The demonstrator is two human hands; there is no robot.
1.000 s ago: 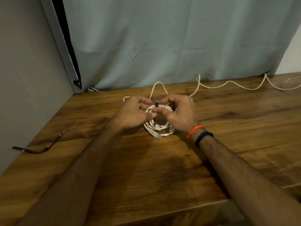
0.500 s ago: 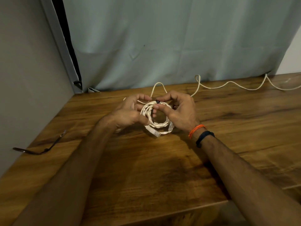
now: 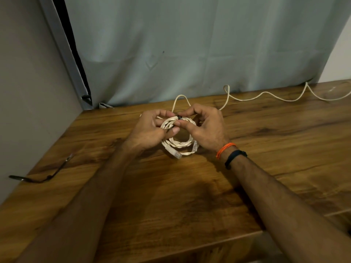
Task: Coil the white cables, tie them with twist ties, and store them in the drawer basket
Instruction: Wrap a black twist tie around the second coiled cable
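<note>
A coiled white cable (image 3: 179, 143) sits near the middle of the wooden desk (image 3: 190, 196), its near edge resting on the wood and its far edge lifted between both hands. Two clear plugs stick out of the coil, one at about 6 o'clock (image 3: 173, 153) and one at about 4 o'clock (image 3: 195, 146).

At the coil's 12 o'clock sits a small black twist tie (image 3: 179, 117), wrapped around the bundled strands. The left hand (image 3: 150, 130) has its fingers curled round the coil's left side, at about 9 to 10 o'clock, with the thumb lying across the inside of the ring. The right hand (image 3: 207, 130) pinches the top of the coil at the tie, forefinger behind and thumb in front. Whether the fingertips grip the tie itself or only the strands beside it is too small to tell. An orange thread band (image 3: 225, 149) and a dark band (image 3: 235, 157) circle the right wrist.

A second white cable (image 3: 266, 94) lies loose along the desk's far edge, from 12 to 2 o'clock of the coil, against a grey curtain (image 3: 190, 54). Another black twist tie (image 3: 38, 177) lies at the desk's left edge, around 8 o'clock, well apart from the hands.
</note>
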